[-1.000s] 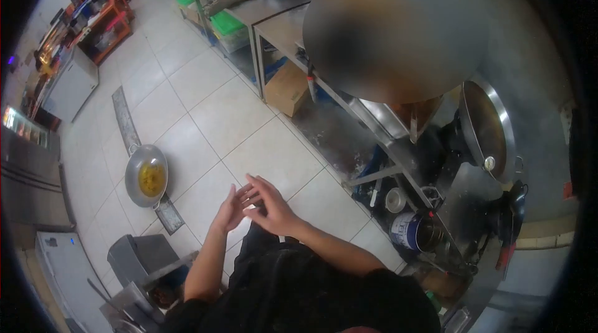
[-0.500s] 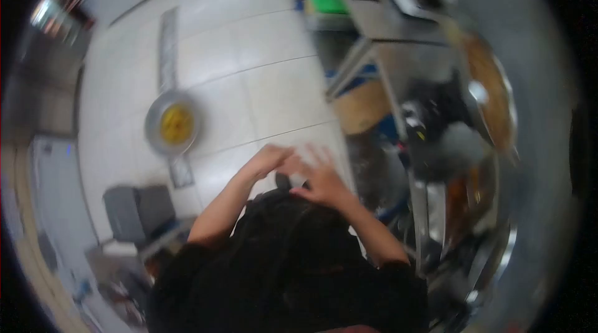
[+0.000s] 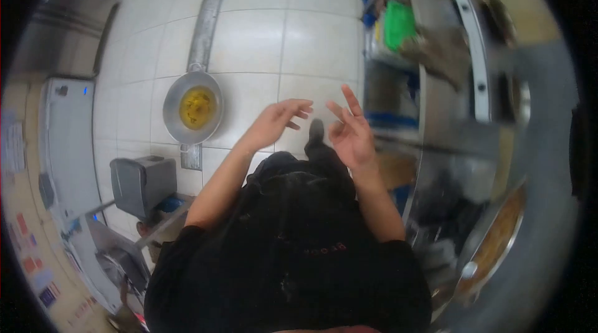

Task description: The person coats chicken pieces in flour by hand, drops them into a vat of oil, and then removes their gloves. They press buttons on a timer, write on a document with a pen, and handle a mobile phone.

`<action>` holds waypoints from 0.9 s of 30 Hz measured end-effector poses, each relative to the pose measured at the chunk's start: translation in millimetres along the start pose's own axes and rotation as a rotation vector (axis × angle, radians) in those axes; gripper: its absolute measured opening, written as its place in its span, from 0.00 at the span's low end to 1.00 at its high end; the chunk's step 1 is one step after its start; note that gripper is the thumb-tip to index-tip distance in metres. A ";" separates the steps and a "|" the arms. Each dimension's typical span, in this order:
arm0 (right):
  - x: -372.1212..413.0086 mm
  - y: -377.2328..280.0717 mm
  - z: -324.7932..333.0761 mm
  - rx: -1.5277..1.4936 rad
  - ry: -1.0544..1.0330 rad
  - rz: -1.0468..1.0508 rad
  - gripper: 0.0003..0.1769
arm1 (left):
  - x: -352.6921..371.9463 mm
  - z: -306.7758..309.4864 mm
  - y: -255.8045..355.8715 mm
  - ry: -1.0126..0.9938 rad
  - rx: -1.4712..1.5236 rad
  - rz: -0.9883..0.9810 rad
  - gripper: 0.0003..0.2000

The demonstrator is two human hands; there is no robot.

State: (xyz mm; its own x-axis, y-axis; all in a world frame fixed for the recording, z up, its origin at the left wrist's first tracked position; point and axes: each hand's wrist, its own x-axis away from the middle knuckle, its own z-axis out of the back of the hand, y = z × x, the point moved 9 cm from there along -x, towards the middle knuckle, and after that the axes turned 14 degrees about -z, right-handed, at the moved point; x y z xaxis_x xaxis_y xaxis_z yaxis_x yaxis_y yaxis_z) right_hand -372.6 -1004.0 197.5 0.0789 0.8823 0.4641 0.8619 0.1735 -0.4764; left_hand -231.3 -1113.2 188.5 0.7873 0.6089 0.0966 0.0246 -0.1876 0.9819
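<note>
My left hand [image 3: 272, 124] is raised in front of my black shirt, palm down, its fingers apart and holding nothing. Facing it, my right hand [image 3: 352, 128] is turned up with fingers spread, also with nothing in it. A gap separates the two hands. Beyond my left hand, a wide metal pan [image 3: 172, 116] with two handles rests on the tiled floor [image 3: 249, 40], with yellow liquid [image 3: 198, 107] inside.
A grey bin-like box [image 3: 144, 185] stands at the left, near a white freezer [image 3: 70, 146]. On the right are a metal counter [image 3: 451, 112], a green item [image 3: 399, 25] and a large pan of brown food [image 3: 498, 242]. A drain strip [image 3: 208, 18] crosses the floor.
My hands, close together or overlapping before, have moved apart and forward. The view has turned, so the floor pan appears further right and the food pan lower.
</note>
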 end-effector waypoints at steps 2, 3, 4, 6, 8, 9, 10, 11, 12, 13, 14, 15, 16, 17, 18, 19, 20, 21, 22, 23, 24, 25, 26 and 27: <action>-43.9 -19.0 -58.4 -0.001 -0.316 -0.138 0.33 | -17.0 19.8 40.6 0.061 0.149 -0.107 0.19; -73.5 -24.4 -76.3 0.022 -0.344 -0.204 0.33 | -30.3 36.5 53.4 0.117 0.216 -0.079 0.21; -104.7 -27.4 -96.1 0.059 -0.386 -0.263 0.34 | -44.1 57.4 64.3 0.193 0.223 -0.095 0.21; -164.4 -24.1 -135.0 0.121 -0.463 -0.378 0.35 | -67.2 107.7 74.7 0.396 0.232 -0.112 0.20; -227.9 -16.3 -167.5 0.472 -0.407 -0.373 0.36 | -86.9 168.7 61.3 0.561 0.246 -0.170 0.19; -240.9 -2.9 -189.0 0.536 -0.409 -0.402 0.36 | -75.6 196.3 60.9 0.655 0.253 -0.176 0.16; -268.8 3.2 -209.6 0.566 -0.473 -0.450 0.36 | -79.1 232.9 59.2 0.763 0.254 -0.179 0.14; -298.4 10.6 -226.6 0.578 -0.481 -0.509 0.36 | -82.9 268.9 52.3 0.812 0.231 -0.134 0.14; -324.6 22.5 -243.2 0.592 -0.481 -0.564 0.36 | -86.1 300.5 48.9 0.851 0.216 -0.148 0.13; -349.5 36.7 -262.6 0.618 -0.527 -0.601 0.36 | -93.1 333.2 48.1 0.882 0.248 -0.156 0.13; -382.5 42.8 -271.4 0.685 -0.473 -0.578 0.36 | -104.0 363.8 46.4 0.904 0.289 -0.162 0.12; -415.7 44.5 -283.7 0.751 -0.411 -0.542 0.36 | -113.5 396.0 44.0 0.943 0.296 -0.183 0.12; -435.2 50.1 -300.9 0.776 -0.452 -0.538 0.36 | -126.1 417.2 36.3 0.899 0.349 -0.124 0.13; -460.9 49.6 -316.4 0.924 -0.457 -0.429 0.37 | -142.1 440.9 33.3 0.853 0.414 -0.060 0.13; -482.4 49.3 -335.5 1.067 -0.450 -0.330 0.38 | -150.8 468.2 41.8 0.882 0.431 -0.079 0.13; -508.2 50.4 -361.6 1.100 -0.451 -0.252 0.35 | -161.9 497.9 50.5 0.843 0.452 -0.090 0.13; -534.8 56.2 -385.7 1.112 -0.465 -0.276 0.35 | -172.8 528.2 60.5 0.803 0.468 -0.094 0.14; -567.0 53.2 -404.9 1.171 -0.382 -0.227 0.31 | -183.0 561.5 74.5 0.781 0.374 -0.083 0.14; -597.2 52.4 -423.6 1.226 -0.301 -0.172 0.26 | -190.8 591.5 81.0 0.805 0.382 -0.081 0.14; -618.4 45.7 -435.9 1.192 -0.221 -0.104 0.18 | -199.9 612.0 89.4 0.807 0.413 -0.116 0.15; -660.5 53.9 -449.5 1.203 -0.241 -0.122 0.18 | -213.6 653.1 95.2 0.810 0.453 -0.149 0.15; -697.7 51.8 -448.2 1.228 -0.233 -0.063 0.16 | -219.8 685.7 97.5 0.827 0.369 -0.168 0.15; -738.9 50.1 -456.3 1.251 -0.224 -0.004 0.14 | -221.8 722.8 105.2 0.855 0.366 -0.174 0.15; -777.5 54.3 -472.4 1.255 -0.253 -0.015 0.14 | -219.3 761.8 116.7 0.868 0.259 -0.128 0.15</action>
State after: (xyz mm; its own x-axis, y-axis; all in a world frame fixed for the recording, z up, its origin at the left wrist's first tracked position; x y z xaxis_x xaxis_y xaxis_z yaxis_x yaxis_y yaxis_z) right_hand -150.6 -1887.3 163.5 -0.1429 0.9109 0.3870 -0.2105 0.3541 -0.9112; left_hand 68.2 -1855.7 158.1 0.0323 0.9831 0.1804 0.2998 -0.1817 0.9365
